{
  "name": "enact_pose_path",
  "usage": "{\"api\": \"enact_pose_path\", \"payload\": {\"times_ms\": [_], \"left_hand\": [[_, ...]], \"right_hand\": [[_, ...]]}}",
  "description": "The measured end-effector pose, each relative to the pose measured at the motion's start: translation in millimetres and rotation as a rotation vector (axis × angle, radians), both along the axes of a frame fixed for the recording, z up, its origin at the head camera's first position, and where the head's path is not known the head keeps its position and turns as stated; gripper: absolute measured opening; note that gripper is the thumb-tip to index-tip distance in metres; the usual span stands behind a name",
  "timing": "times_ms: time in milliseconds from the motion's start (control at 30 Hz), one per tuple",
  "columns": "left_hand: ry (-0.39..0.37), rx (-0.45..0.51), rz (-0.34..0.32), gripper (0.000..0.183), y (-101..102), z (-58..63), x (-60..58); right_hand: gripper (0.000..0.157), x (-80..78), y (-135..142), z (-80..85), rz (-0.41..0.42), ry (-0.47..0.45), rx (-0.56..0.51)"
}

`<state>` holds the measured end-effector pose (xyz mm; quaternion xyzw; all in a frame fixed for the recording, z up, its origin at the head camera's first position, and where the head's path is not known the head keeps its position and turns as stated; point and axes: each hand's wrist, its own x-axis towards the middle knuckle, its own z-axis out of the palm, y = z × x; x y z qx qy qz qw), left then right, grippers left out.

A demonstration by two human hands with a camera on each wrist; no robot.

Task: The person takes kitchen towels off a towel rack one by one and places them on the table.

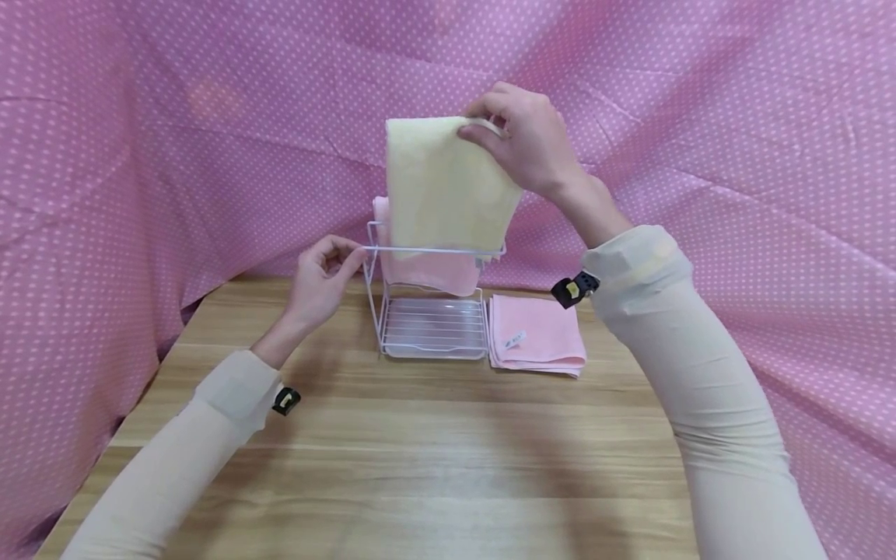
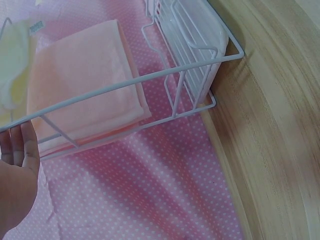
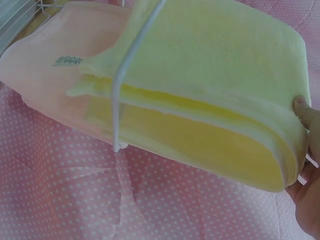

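Note:
My right hand (image 1: 528, 136) pinches the top edge of a folded yellow towel (image 1: 448, 183) near its right corner, thumb in front. The towel hangs over a white wire rack (image 1: 434, 250), its lower end behind the front top bar. In the right wrist view, the folded layers of the yellow towel (image 3: 220, 55) part along one side. A pink towel (image 1: 434, 272) hangs on the rack behind the yellow one, and it shows broadly in the left wrist view. My left hand (image 1: 322, 280) pinches the rack's upper left corner between thumb and fingers.
Beside the rack, on the right, a folded pink towel (image 1: 539, 330) with a small white label lies on the wooden table (image 1: 420, 451). A clear tray (image 1: 434, 354) sits at the rack's base. Pink dotted cloth (image 1: 280, 140) hangs behind and along both sides.

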<state>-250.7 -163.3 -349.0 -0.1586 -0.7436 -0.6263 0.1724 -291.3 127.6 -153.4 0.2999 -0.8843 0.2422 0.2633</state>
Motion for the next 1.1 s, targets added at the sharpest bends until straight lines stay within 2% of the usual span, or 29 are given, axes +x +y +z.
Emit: {"api": "enact_pose_path", "payload": {"times_ms": [400, 1100], "left_hand": [[-0.002, -0.035, 0.013, 0.023, -0.5, 0.5, 0.6], [-0.006, -0.046, 0.033, 0.024, -2.1, 1.8, 0.8]], "right_hand": [[0.025, 4.4, 3.4, 17.2, -0.022, 0.021, 0.004], [0.023, 9.2, 18.0, 32.0, -0.030, 0.090, -0.063]]}}
